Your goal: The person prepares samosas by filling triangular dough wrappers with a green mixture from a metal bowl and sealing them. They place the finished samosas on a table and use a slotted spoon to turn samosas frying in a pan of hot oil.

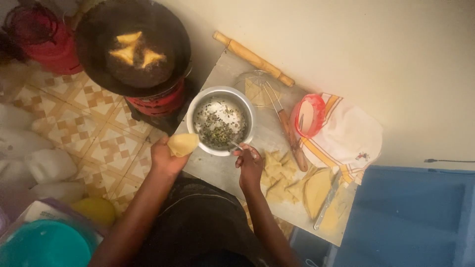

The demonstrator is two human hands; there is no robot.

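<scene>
Your left hand (166, 157) is cupped round a folded pastry cone (183, 144), held at the rim of the steel bowl (195, 106); your right hand (250, 163) pinches the handle of a spoon (235, 145) whose tip dips into the dark filling (220, 121). Both grips are closed on something — cone on the left, spoon on the right.

Risks, near to far:

- Cone is soft and held w/ fingertips only. Squeeze too hard and the seam could open; load too much and filling may spill onto the board (220, 170) or your lap.
- Spoon handle is thin and the hold looks light — it could tip on the way across the bowl's edge.
- Folded pieces (277, 173) lie just beside your right wrist, w/ a knife (326, 202) near the dough rounds (316, 190). A careless elbow could drag them off the board's edge.
- Red cup (309, 114) sits on the cloth (351, 136), near the skimmer (282, 111) — easy to knock.
- Farthest and worst: the pan (96, 54) of hot oil w/ three pieces frying (131, 52) sits on a low stove (158, 101), close to the bowl. Unwatched, they may overbrown; a drip of wet filling there could spit.
</scene>
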